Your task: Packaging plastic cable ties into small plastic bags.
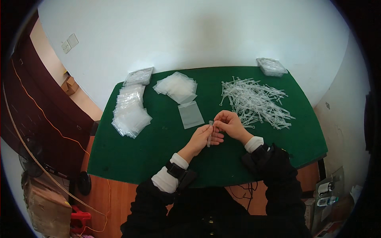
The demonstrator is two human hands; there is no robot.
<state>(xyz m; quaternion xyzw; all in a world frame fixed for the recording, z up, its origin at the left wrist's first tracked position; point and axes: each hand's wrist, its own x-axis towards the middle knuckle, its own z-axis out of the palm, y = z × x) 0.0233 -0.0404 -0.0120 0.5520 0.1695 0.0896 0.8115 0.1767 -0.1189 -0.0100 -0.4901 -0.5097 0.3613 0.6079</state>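
Several thin clear plastic sticks with looped ends are gathered upright in my left hand, its fingers closed around them. My right hand pinches at their upper ends, thumb and forefinger together. Just beyond my hands a single flat clear plastic bag lies on the green table. Right of it spreads a large loose pile of the same sticks. Behind the single bag is a heap of flat clear bags. At the left, a long overlapping row of shiny clear bags lies fanned out; their contents are hard to make out.
The green-covered table stands against a white wall. A clear packed tray sits at its back left corner, another clear tray at the back right. On the floor at left are a cardboard box and a red stool.
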